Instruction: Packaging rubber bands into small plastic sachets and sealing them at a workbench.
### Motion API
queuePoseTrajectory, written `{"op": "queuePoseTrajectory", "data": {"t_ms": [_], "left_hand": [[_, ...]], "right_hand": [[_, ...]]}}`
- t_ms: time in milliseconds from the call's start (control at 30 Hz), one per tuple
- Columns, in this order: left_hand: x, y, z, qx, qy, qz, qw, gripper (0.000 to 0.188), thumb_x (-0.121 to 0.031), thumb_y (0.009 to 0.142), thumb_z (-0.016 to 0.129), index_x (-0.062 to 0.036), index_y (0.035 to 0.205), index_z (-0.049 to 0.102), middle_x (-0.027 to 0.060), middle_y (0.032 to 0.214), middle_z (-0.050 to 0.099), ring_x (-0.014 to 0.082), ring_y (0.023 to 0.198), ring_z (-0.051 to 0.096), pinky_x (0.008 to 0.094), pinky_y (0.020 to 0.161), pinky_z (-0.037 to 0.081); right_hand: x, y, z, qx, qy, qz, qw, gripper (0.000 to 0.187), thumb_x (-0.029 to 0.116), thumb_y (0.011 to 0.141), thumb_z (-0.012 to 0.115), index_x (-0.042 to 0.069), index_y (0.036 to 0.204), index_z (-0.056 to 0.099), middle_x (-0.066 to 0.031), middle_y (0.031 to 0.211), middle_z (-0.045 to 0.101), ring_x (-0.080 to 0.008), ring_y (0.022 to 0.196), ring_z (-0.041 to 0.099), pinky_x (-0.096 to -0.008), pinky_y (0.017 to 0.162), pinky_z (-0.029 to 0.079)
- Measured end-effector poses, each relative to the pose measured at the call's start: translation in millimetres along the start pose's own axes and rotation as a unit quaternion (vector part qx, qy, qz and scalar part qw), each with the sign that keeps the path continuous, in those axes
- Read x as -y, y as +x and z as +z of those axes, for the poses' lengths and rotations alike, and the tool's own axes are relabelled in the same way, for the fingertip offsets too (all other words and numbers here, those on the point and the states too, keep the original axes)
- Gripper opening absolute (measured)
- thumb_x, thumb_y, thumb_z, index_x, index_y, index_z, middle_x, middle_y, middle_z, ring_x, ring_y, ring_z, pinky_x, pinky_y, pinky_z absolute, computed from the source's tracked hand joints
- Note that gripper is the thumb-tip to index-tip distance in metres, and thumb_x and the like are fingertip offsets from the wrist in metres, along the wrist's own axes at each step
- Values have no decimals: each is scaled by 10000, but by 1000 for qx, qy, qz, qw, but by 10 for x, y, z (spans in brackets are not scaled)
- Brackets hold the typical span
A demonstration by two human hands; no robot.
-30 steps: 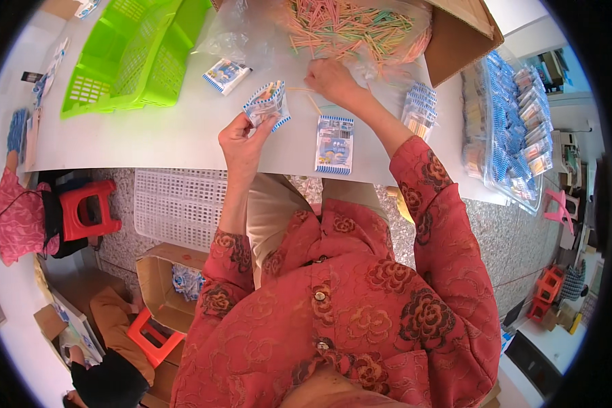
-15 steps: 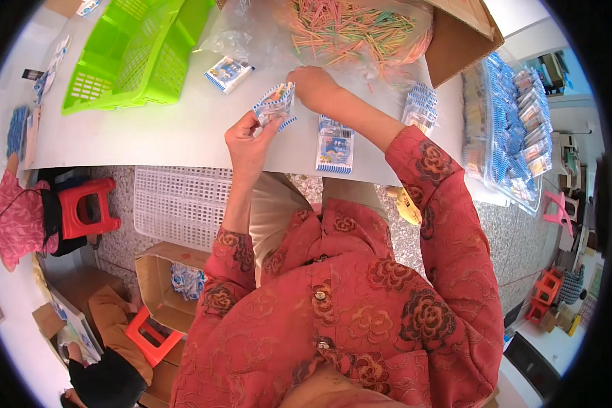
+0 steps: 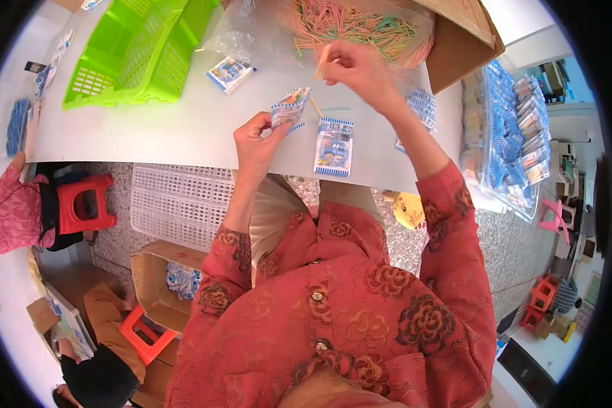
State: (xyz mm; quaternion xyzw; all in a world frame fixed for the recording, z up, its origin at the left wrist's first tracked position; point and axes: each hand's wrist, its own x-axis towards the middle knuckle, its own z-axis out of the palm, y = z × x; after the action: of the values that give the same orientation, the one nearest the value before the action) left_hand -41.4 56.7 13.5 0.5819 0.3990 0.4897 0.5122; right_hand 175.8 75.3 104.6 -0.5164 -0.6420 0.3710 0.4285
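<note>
My left hand (image 3: 256, 144) pinches a small blue-and-white striped packet (image 3: 287, 109) by its lower part, above the white table. Between the fingers of my right hand (image 3: 360, 71) is a thin pale yellow stick (image 3: 324, 61), held up to the right of the packet. Just behind that hand, a clear plastic bag of pink, green and yellow sticks (image 3: 353, 26) lies open. A single loose stick (image 3: 316, 107) shows beside the packet's mouth. On the table below it lies a stack of flat packets (image 3: 333, 146); another packet (image 3: 230, 73) lies to the left.
A bright green basket (image 3: 166, 75) stands at the left, a cardboard box (image 3: 462, 41) at the back right. A clear tub of packets (image 3: 517, 136) sits at the right, with more packets (image 3: 421, 109) under my right forearm. Two other people are at the left.
My right hand has moved right and back from the packet, and a stick now shows in its fingers. My left hand and the packet have shifted slightly right.
</note>
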Motion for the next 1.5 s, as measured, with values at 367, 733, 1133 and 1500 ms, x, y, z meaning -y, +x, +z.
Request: {"op": "queuePoseTrajectory", "data": {"t_ms": [367,733,1133,1500], "left_hand": [[-77,-33,253,50,30,-4,998,107,-56,760,707,18,825,667,5,702,640,39,647,528,200,596,428],[-159,-23,256,60,-29,0,998,109,-46,760,707,20,836,666,-3,717,642,35,663,524,202,608,429],[-147,3,-3,14,-18,-4,1000,139,-50,770,708,16,888,677,-2,783,660,25,698,526,195,619,423],[-88,-23,-26,18,-23,-14,999,134,-55,778,701,14,891,677,-13,770,649,20,705,521,191,630,425]], "right_hand": [[458,-278,-106,95,57,17,994,41,26,822,596,26,862,589,20,765,570,-42,675,529,-189,612,448],[574,-232,-75,65,-151,-75,984,135,125,791,667,67,911,649,20,760,581,-29,666,501,-194,568,393],[-671,-273,-74,112,-425,-24,898,159,130,754,601,46,886,623,-103,859,650,-270,789,615,-386,688,483],[-580,-81,271,123,-354,90,923,133,128,716,575,38,786,644,-154,787,648,-327,756,630,-428,670,499]]}}
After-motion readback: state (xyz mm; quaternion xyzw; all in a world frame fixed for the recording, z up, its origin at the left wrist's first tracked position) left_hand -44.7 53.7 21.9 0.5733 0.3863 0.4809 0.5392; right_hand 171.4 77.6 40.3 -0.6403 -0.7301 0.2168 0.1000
